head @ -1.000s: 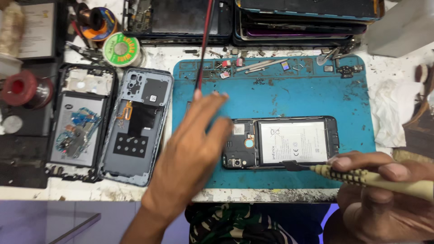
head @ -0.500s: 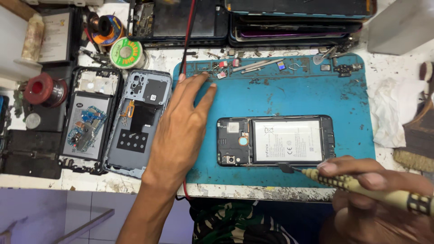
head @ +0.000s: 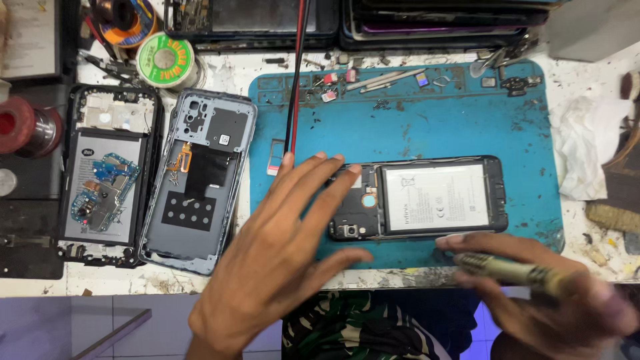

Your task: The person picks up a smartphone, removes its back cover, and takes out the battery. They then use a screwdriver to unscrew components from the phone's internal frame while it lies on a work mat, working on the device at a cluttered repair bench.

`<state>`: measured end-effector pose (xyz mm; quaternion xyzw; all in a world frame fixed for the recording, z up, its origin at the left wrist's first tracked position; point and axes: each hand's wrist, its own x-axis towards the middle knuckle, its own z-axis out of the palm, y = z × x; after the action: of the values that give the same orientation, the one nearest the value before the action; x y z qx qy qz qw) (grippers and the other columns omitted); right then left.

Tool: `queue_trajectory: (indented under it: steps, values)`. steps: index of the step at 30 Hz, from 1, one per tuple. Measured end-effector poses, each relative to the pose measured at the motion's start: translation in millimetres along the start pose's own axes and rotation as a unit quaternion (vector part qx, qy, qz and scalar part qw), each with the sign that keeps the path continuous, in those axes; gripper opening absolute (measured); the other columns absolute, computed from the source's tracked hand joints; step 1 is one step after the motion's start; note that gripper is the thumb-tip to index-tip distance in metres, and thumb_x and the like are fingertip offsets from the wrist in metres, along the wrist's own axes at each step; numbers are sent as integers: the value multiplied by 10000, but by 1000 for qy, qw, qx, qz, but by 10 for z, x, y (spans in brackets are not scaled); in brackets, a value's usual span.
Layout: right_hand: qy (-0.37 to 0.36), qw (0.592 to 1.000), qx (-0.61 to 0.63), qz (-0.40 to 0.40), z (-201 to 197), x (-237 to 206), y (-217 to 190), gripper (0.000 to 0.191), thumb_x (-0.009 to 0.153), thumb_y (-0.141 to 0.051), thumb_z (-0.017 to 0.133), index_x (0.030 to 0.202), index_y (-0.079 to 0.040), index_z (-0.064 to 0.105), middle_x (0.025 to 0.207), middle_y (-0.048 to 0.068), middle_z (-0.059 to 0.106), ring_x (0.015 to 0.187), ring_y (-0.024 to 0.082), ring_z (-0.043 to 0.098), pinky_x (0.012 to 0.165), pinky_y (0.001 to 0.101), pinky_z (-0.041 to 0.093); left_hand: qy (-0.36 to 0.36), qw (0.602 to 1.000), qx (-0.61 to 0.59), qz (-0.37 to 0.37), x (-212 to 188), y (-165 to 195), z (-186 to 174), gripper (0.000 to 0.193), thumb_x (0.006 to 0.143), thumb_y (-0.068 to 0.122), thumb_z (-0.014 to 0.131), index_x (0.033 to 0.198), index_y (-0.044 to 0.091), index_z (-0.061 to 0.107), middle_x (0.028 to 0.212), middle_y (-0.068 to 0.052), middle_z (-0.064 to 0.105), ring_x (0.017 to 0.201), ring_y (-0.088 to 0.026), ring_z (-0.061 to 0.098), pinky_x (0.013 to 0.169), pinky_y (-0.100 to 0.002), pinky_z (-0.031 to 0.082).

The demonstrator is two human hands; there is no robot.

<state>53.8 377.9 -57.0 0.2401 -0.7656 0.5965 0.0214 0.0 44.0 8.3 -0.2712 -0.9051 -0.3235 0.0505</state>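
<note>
An opened black phone (head: 427,199) with its white battery exposed lies on the blue work mat (head: 427,127). My left hand (head: 280,260) hovers flat with fingers spread, fingertips over the phone's left end and the mat. My right hand (head: 553,300) grips a brass-coloured screwdriver handle (head: 513,270) at the mat's front right edge, just below the phone's lower right corner. A red and black cable pair (head: 297,73) runs from the top down towards my left hand.
A grey phone back cover (head: 200,180) and an opened phone with a circuit board (head: 107,177) lie left of the mat. A green solder spool (head: 167,61), a red spool (head: 23,127), small tools along the mat's top edge, and a crumpled white cloth (head: 587,150) surround it.
My left hand has pulled back from the mat's upper left towards the phone's left end. My right hand with the screwdriver has shifted slightly left along the front edge.
</note>
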Motion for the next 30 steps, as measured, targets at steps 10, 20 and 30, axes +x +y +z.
queue_trajectory:
  steps: [10,20,30]
  values:
    - [203,977,-33,-50,849,598,-307,840,929,10,772,1530,-165,211,1127,212,703,918,317,772,821,446,671,-4,1000,10,-15,-87,-42,193,747,884,314,792,1483,16,459,1482,-202,497,1415,-378,458,1229,-555,313]
    - [166,972,-165,-21,927,585,-332,933,995,29,788,1535,-297,101,1261,317,586,865,314,773,868,438,672,21,1000,-4,-7,-133,-69,246,752,864,291,804,1465,-6,464,1483,-213,484,1411,-388,458,1225,-557,328]
    - [2,999,21,-46,656,484,-280,660,944,-22,730,1430,-279,364,1164,224,674,977,337,757,875,464,640,24,1000,4,-6,-139,-67,251,687,890,296,784,1441,-3,502,1487,-214,491,1420,-384,455,1225,-550,333]
